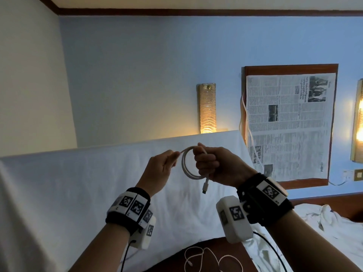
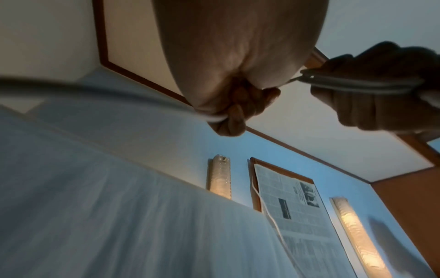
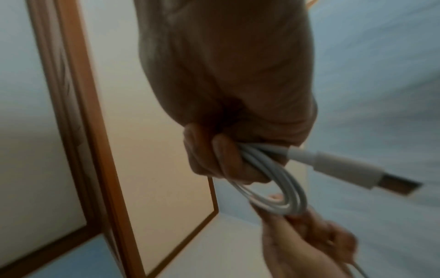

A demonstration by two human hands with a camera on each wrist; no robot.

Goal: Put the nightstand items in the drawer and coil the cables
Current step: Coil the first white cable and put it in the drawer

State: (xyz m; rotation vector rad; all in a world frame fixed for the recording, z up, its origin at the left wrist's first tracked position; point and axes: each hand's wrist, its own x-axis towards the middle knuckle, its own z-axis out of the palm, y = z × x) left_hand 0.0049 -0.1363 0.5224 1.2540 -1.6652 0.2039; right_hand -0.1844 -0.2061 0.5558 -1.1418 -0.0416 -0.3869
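A white USB cable (image 1: 185,165) is wound into a small coil in the air in front of me. My right hand (image 1: 204,163) grips the coil in a fist, and the cable's plug (image 1: 205,186) hangs below it. My left hand (image 1: 173,157) pinches the free strand at the coil's left side. In the right wrist view the loops (image 3: 281,191) pass through my right hand (image 3: 226,156), with the plug (image 3: 357,169) sticking out. The left wrist view shows my left hand (image 2: 235,111) curled round the strand (image 2: 95,90). A second white cable (image 1: 206,258) lies loose on a dark wooden surface (image 1: 227,246) below.
A white sheet (image 1: 78,183) covers the surface behind my hands. A newspaper (image 1: 288,124) sits on a wooden panel at the right, with another white cord (image 1: 250,138) along its edge. A lit wall lamp (image 1: 207,108), a wall socket (image 1: 358,174) and crumpled white bedding (image 1: 324,222) are nearby.
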